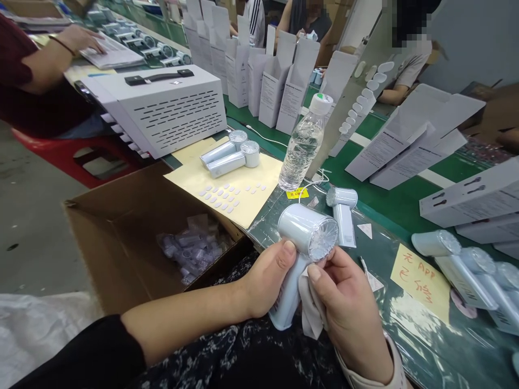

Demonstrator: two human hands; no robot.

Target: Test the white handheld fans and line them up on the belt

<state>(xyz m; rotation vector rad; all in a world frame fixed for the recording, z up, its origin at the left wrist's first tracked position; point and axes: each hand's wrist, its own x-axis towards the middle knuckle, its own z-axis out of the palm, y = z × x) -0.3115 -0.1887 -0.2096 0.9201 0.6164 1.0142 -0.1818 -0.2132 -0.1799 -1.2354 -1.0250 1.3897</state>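
Note:
My left hand grips the handle of a pale blue hand-held device, whose round mesh head faces up and to the right. My right hand pinches a white cloth against the device, just below the head. Its fingertips touch the head's lower rim. A similar device lies on the plastic-covered green bench just beyond my right hand. Two more rest on a yellow paper sheet, with rows of small white pads beside them.
A clear water bottle stands beyond the sheet. An open cardboard box holding bagged parts sits at the bench's near left. White cartons line the far side. A grey vented case and a co-worker's hand are at far left.

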